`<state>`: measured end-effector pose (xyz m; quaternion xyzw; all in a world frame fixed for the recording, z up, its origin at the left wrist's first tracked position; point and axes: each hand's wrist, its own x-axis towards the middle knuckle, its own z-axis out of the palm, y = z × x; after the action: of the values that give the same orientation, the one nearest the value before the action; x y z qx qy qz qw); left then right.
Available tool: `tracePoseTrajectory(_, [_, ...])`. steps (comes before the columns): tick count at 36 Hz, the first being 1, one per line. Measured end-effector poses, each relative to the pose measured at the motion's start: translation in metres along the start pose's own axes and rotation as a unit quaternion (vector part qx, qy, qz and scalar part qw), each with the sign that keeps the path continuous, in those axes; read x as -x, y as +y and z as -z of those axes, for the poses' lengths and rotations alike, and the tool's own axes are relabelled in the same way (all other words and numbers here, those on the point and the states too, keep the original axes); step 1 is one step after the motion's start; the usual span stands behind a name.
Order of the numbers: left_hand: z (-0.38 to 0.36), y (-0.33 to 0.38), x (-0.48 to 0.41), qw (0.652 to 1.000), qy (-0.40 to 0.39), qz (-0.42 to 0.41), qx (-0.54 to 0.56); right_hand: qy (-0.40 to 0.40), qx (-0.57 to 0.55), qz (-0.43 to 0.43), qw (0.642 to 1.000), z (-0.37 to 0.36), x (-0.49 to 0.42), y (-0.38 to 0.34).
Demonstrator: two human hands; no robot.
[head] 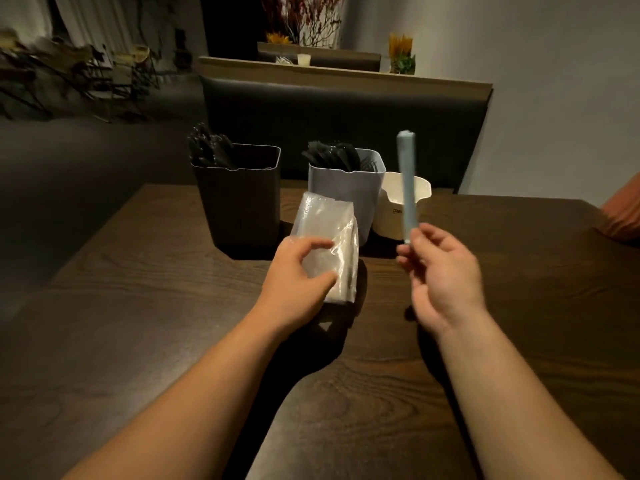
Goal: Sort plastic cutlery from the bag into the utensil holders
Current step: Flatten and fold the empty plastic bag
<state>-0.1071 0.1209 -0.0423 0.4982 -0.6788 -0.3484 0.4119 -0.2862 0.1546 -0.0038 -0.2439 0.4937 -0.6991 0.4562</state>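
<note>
Three stood ready: black holder (239,202), grey holder (346,192), white holder (389,216). The left hand (298,271) curled its fingers round the bag (325,230) on the table (156,306). The right hand (441,271) pinched a pale blue wrapped piece (407,181) upright before the white holder. It looked mid-sort; next called for choosing its holder and lowering it in.

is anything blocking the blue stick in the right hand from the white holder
Nothing visible does. The right hand holds the blue stick upright in front of the white holder, whose top is open.
</note>
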Motion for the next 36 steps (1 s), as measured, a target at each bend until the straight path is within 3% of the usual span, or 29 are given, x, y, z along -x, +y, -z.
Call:
tracePoseTrajectory(3, [-0.001, 0.006, 0.0, 0.996, 0.047, -0.016, 0.07, -0.06, 0.089, 0.006, 0.994, -0.029, 0.019, 0.024])
tracePoseTrajectory(6, [0.002, 0.014, 0.0, 0.985, 0.114, -0.016, 0.13, -0.074, 0.222, 0.111, 0.966, -0.044, 0.029, 0.035])
tracePoseTrajectory(9, [0.009, 0.018, 0.004, 0.972, 0.129, 0.012, 0.196, -0.101, 0.285, 0.197, 0.933, -0.055, 0.041, 0.044])
tracePoseTrajectory(15, [0.032, 0.015, 0.031, 0.961, 0.164, 0.004, 0.223, -0.111, 0.46, 0.312, 0.824, -0.072, 0.058, 0.063])
tracePoseTrajectory(18, [0.055, 0.01, 0.051, 0.962, 0.183, -0.001, 0.204, -0.138, 0.496, 0.341, 0.786, -0.088, 0.077, 0.068])
tracePoseTrajectory(23, [0.113, 0.005, 0.095, 0.928, 0.237, 0.019, 0.286, -0.186, 0.484, 0.405, 0.753, -0.13, 0.125, 0.087])
tracePoseTrajectory(26, [0.158, -0.003, 0.124, 0.9, 0.32, 0.051, 0.291, -0.246, 0.45, 0.442, 0.736, -0.163, 0.167, 0.107])
tracePoseTrajectory(32, [0.255, -0.028, 0.203, 0.826, 0.476, 0.061, 0.295, -0.35, 0.292, 0.432, 0.778, -0.23, 0.257, 0.159])
tracePoseTrajectory(36, [0.311, -0.061, 0.265, 0.771, 0.568, 0.066, 0.282, -0.464, 0.246, 0.389, 0.757, -0.26, 0.32, 0.198])
